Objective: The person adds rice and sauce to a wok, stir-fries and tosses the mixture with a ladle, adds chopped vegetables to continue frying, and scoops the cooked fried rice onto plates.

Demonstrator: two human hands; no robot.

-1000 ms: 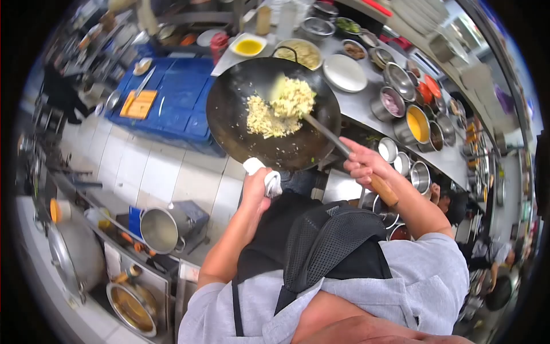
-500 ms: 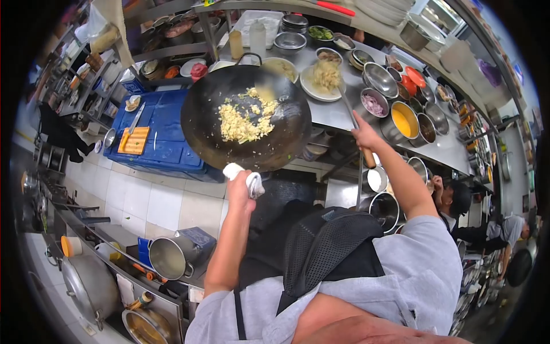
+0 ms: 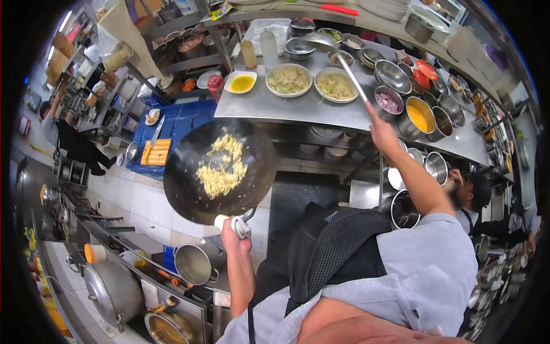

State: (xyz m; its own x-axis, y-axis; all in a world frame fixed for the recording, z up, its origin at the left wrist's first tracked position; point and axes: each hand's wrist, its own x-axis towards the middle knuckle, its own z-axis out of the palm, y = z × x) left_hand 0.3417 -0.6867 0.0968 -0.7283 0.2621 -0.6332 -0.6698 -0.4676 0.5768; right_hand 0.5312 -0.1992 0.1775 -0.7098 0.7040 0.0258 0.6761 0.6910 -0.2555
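My left hand (image 3: 236, 234) grips a folded white cloth (image 3: 240, 227) at the near rim of a large black wok (image 3: 186, 183). Pale chopped food with green bits (image 3: 220, 172) lies in the wok. In my right hand (image 3: 382, 133) is the handle of a long metal ladle (image 3: 350, 73), raised over the steel counter. Its bowl is up near the small bowls and looks empty. Two plates of similar food, a left one (image 3: 289, 79) and a right one (image 3: 336, 85), stand side by side on the counter, left of the ladle handle.
A dish of yellow liquid (image 3: 240, 83), squeeze bottles (image 3: 268, 50) and a pot of orange-yellow liquid (image 3: 419, 114) are on the steel counter (image 3: 246, 106). A knife and cutting board (image 3: 157, 152) rest on a blue chest. One person (image 3: 74, 137) stands far left; others are at right.
The wok has moved left and toward my body, away from the counter. The ladle first carried food to the right plate; now it is lifted away, and the food lies on that plate.
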